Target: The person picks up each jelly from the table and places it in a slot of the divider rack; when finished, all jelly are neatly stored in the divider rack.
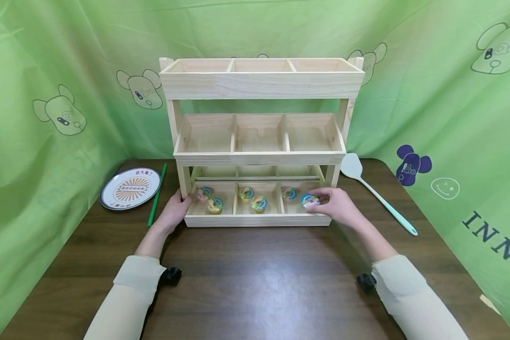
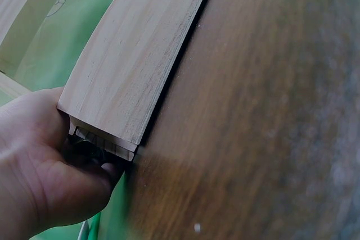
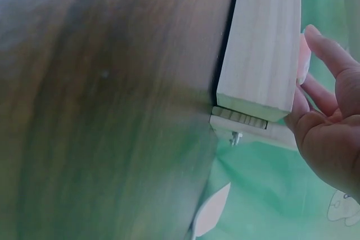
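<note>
A three-tier wooden rack (image 1: 261, 158) stands on the table, each tier split into three compartments. My left hand (image 1: 176, 210) grips the left end of its bottom tray; in the left wrist view the hand (image 2: 50, 167) is at the tray's end corner, fingertips partly hidden. In the bottom right compartment my right hand (image 1: 337, 205) pinches a small jelly cup (image 1: 310, 200) between thumb and fingers. The right wrist view shows the cup's pinkish side (image 3: 304, 59) behind the tray front (image 3: 261, 43). Another jelly cup (image 1: 288, 193) sits to its left, and several more lie in the other two bottom compartments.
A round white plate (image 1: 110, 200) lies at the left, with a green stick (image 1: 155, 203) beside it. At the right, a white spatula with a pale green handle (image 1: 384, 203) lies slanted on the brown table (image 1: 255, 283). Green printed cloth (image 1: 442, 123) surrounds the table.
</note>
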`<state>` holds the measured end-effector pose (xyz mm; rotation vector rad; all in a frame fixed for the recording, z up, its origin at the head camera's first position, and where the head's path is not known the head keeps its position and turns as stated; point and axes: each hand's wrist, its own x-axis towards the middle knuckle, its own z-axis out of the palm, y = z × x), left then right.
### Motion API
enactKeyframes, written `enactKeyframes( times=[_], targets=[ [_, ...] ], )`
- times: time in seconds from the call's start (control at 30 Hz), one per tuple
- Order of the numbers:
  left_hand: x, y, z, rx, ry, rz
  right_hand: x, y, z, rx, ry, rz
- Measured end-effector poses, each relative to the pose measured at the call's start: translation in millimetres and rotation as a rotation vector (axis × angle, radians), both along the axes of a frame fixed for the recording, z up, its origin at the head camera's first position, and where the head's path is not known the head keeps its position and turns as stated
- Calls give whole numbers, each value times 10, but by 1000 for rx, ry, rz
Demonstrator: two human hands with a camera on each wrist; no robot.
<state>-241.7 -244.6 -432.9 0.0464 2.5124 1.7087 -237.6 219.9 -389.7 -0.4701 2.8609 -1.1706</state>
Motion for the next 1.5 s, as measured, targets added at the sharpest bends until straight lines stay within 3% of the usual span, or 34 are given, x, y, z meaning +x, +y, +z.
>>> enactKeyframes(
  times=[0.63, 1.3, 1.5],
  targets=[
    [-10, 9, -8, -10, 3, 0, -166, -184, -89, 49, -50, 40],
    [-9, 4, 22, -5, 2, -8, -208, -235, -44, 135, -101, 25],
    [13, 8, 37, 6, -9, -8, -183, -229, -5, 111, -124, 39]
  ],
)
